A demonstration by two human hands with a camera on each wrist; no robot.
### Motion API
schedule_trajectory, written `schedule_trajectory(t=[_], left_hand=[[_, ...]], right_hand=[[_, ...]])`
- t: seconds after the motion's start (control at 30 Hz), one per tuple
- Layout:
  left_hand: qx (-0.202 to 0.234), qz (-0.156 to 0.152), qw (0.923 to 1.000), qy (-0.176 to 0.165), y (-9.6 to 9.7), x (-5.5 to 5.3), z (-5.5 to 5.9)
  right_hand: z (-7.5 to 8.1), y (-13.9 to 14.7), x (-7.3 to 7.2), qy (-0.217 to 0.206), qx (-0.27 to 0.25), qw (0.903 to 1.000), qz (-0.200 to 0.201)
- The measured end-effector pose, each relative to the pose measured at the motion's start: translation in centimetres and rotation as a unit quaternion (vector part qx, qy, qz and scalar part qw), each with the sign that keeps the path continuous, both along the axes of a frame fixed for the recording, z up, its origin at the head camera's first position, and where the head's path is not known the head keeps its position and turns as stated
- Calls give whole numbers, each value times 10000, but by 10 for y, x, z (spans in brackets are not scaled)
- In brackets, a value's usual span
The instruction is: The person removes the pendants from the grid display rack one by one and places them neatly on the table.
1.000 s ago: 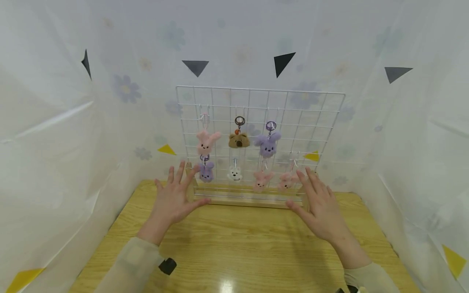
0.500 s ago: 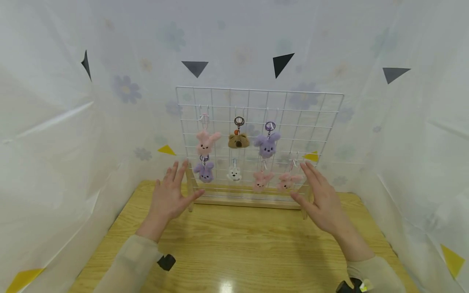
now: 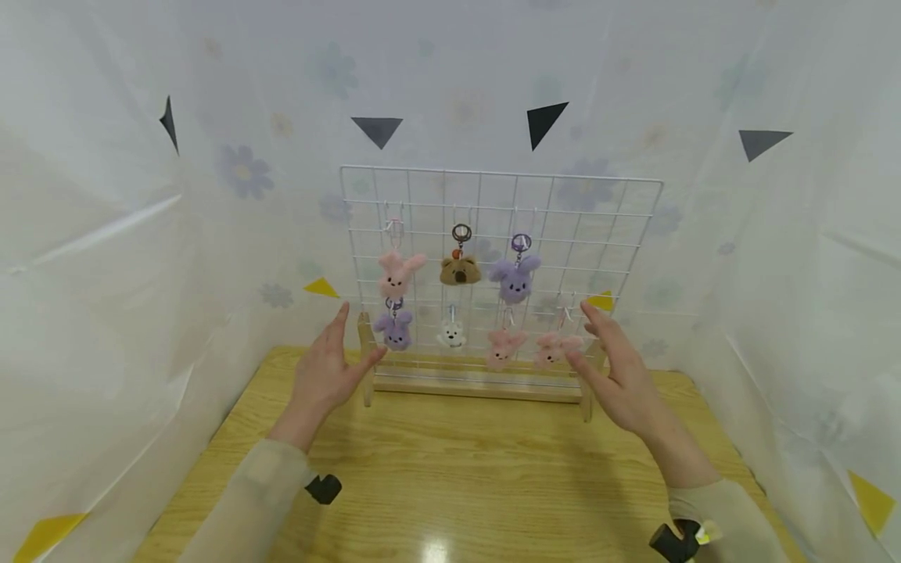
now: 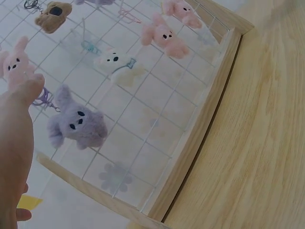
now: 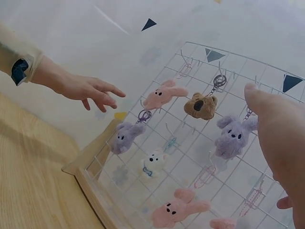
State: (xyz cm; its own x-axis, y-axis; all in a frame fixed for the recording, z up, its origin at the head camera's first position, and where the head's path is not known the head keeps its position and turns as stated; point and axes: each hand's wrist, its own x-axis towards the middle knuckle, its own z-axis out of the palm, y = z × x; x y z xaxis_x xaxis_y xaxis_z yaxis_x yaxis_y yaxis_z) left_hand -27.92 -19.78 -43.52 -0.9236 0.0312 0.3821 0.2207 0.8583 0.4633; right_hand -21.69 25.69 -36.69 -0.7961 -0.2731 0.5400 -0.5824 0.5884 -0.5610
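Note:
A white wire grid (image 3: pixel 479 172) stands upright in a wooden stand (image 3: pixel 479 389) on the table. Its upper row has a pink bunny keychain (image 3: pixel 396 277), a brown bear keychain (image 3: pixel 460 271) and a purple bunny keychain (image 3: pixel 515 281). Below hang another purple bunny keychain (image 3: pixel 396 332), a white dog keychain (image 3: pixel 452 334) and two pink plush keychains (image 3: pixel 504 348). At the grid's left side is my left hand (image 3: pixel 324 374), fingers extended, thumb pointing toward the lower purple bunny. My right hand (image 3: pixel 622 381) is at the right side, thumb near the rightmost pink plush. Both hands hold nothing.
The wood-grain tabletop (image 3: pixel 450 461) stretches in front of the stand. White floral sheeting (image 3: pixel 464 70) surrounds the table at the back and both sides, with dark and yellow triangles on it. A small black device (image 3: pixel 324 489) sits on the left wrist.
Both hands have moved up and slightly outward from the stand's lower corners, and the left fingers are less spread. The lower purple bunny and the stand's legs show more fully. The keychains hang as before.

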Motion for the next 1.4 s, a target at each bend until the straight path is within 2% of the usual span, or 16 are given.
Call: schedule_trajectory(t=[0.33,0.63,1.1,1.4], left_hand=[[832,81,9965,-22,-1,-10,-6],[1433,81,9896,57,-1,-24,-18],[1930,348,9805,117,1,-36,-26],[2114,447,9763,110,4,-42,-26]], right_hand=[[8,-5,-9,167,-394,9988,254],[14,-10,-19,35,-542,9978,373],[33,-16,-41,-51,-959,9943,473],[36,-22,-55,127,-1385,9879,679]])
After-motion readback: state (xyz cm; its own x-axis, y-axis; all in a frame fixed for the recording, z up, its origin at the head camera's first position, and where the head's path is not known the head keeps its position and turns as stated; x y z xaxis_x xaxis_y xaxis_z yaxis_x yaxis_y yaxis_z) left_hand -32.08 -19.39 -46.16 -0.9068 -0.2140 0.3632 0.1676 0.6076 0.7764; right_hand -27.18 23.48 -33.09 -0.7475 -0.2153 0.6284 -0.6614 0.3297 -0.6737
